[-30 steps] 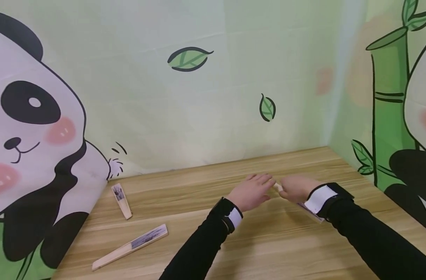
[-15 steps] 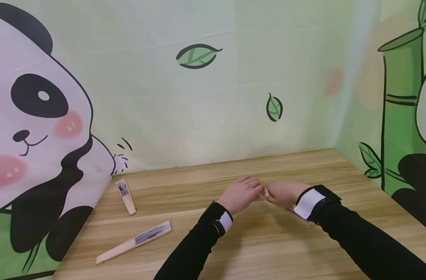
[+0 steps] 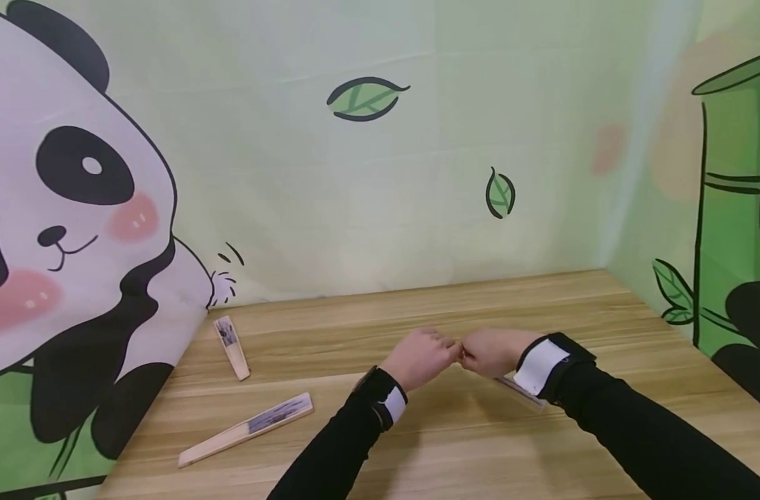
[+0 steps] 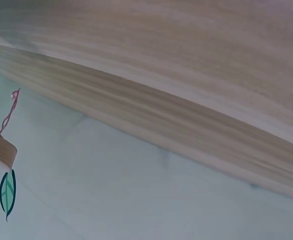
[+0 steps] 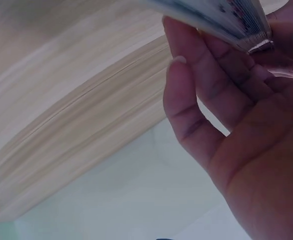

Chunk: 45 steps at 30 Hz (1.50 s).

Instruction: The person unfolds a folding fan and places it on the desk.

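Near the middle of the table my right hand grips a folded hand fan; its far part sticks out under the wrist. In the right wrist view, the fan's pleated paper and ribs pass over the curled fingers. My left hand meets the right one, its fingertips pinching the fan's end; the thumb is hidden in the head view. The left wrist view shows a rounded wooden fan end with a pink cord, and bits of finger at the frame edge.
Two more folded fans lie on the left of the wooden table: a small-looking one near the back and a nearer one with a dark printed panel. A printed cloth backdrop stands behind the table and along its right.
Both hands have moved left and slightly down the view. The left fingers, spread earlier, have closed in on the fan's end. The head view has turned a little left; the two lying fans stay put.
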{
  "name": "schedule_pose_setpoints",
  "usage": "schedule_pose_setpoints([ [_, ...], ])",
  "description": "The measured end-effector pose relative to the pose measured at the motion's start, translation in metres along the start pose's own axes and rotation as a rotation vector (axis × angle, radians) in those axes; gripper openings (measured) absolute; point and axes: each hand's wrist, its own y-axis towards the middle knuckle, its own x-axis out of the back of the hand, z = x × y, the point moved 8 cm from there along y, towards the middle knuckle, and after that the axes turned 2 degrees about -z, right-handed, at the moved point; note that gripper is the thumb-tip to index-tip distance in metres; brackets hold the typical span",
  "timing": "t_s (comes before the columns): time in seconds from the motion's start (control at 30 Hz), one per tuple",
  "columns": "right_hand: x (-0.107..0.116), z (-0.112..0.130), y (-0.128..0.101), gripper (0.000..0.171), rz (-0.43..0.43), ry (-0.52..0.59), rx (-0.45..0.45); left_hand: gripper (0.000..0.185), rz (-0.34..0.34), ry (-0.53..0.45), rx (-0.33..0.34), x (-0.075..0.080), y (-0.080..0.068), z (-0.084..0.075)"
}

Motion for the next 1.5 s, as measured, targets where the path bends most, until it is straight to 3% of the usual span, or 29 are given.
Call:
schedule_pose_setpoints([
  [0.1,-0.001,-0.002,0.003,0.026,0.013,0.035,-0.036,0.003,-0.001,-0.039,0.019,-0.001,-0.006,0.002],
  [0.2,-0.001,-0.008,0.002,0.032,0.04,0.139,-0.106,0.006,-0.015,-0.145,0.058,0.0,-0.012,0.006],
  [0.3,0.0,-0.017,-0.003,0.034,0.073,0.363,-0.192,0.007,-0.047,-0.278,0.126,0.002,-0.018,0.014],
  [0.4,0.006,-0.023,-0.01,0.049,0.077,0.674,-0.23,0.008,-0.085,-0.422,0.238,0.004,-0.024,0.026],
  [0.53,0.02,-0.02,-0.021,0.069,0.058,1.023,-0.095,0.011,-0.151,-0.638,0.382,0.007,-0.033,0.041],
  [0.63,0.03,-0.012,-0.025,0.08,0.038,1.224,0.101,0.013,-0.212,-0.77,0.439,0.01,-0.036,0.049],
  [0.73,0.037,-0.004,-0.024,0.082,0.001,1.343,0.297,0.011,-0.264,-0.876,0.47,0.011,-0.037,0.056],
  [0.8,0.039,0.0,-0.022,0.075,-0.052,1.353,0.373,0.008,-0.285,-0.97,0.496,0.01,-0.037,0.06],
  [0.87,0.04,0.001,-0.017,0.061,-0.133,1.309,0.371,0.009,-0.285,-1.084,0.534,0.006,-0.037,0.062],
  [1.0,0.042,-0.003,-0.005,0.043,-0.338,1.113,0.222,0.02,-0.249,-1.299,0.631,-0.001,-0.038,0.065],
  [1.13,0.042,-0.005,0.007,0.03,-0.463,0.941,0.094,0.028,-0.237,-1.512,0.69,-0.001,-0.042,0.066],
  [1.33,0.035,-0.004,0.017,0.023,-0.585,0.874,0.033,0.028,-0.237,-1.821,0.64,-0.001,-0.041,0.063],
  [1.5,0.043,0.001,0.021,0.025,-0.675,0.83,-0.028,0.031,-0.218,-1.966,0.637,-0.002,-0.041,0.067],
])
